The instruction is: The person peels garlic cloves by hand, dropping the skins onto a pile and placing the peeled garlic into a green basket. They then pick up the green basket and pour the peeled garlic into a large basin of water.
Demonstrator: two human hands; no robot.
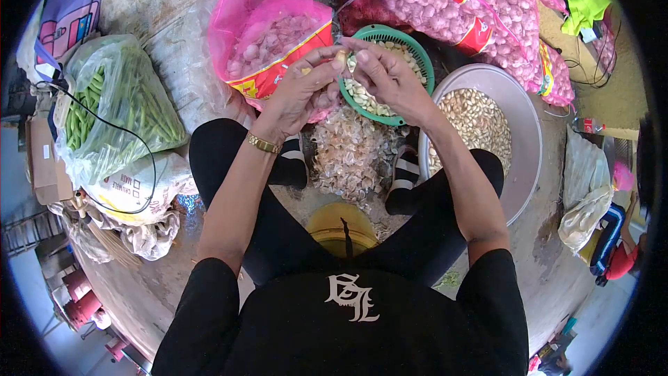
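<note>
Both hands meet in the upper middle of the head view. My left hand, below a gold watch, pinches something small and yellowish, perhaps a garlic piece. My right hand has its fingers closed on a small pale green-white garlic clove. Under and beside the right hand sits a green basket of peeled cloves. A pink mesh bag of garlic bulbs lies open beyond the left hand. Papery garlic skins are heaped on the floor between my feet.
A large pale basin of unpeeled cloves stands at the right. Full garlic sacks lie behind the basket. At the left are a plastic bag of green beans and a white sack. Another person is partly visible at the far right.
</note>
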